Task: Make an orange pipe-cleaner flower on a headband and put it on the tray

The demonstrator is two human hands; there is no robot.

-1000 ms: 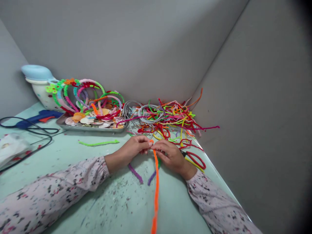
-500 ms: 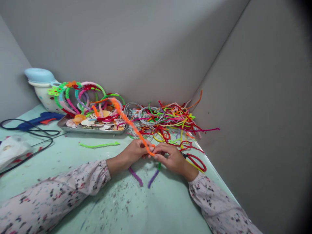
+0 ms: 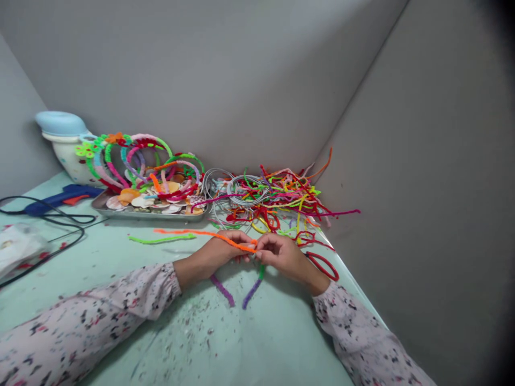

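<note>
We are, as far as we can judge, at a bending or winding step: the orange pipe cleaner (image 3: 201, 232) is worked between both hands, just above the middle of the green table (image 3: 257, 348). Our left hand (image 3: 217, 253) pinches it near one end, thumb against fingers. Our right hand (image 3: 286, 260) meets it there, thumb and forefinger grasping at the small bend; the other fingers curl in, and what they press on we cannot tell.

The next move probably calls for a firm left pinch while the right fingertips guide the long tail round and tighten the turn — pulled too loosely, the loop could slip.

The pipe cleaner itself is bright, fuzzy and fairly slim. A short tip turns back at the fingertips, and the long part runs leftward over the left hand, its free end near a lime green strip (image 3: 161, 239). It looks soft and springy, likely to keep whatever shape we press into it.

Below the hands two fuzzy ends show: a purple end (image 3: 222, 291) by the left hand, and a green-and-purple end (image 3: 252, 294) by the right. Whether they join as one band — and whether the orange strip goes around it — is hidden by our hands.
</note>
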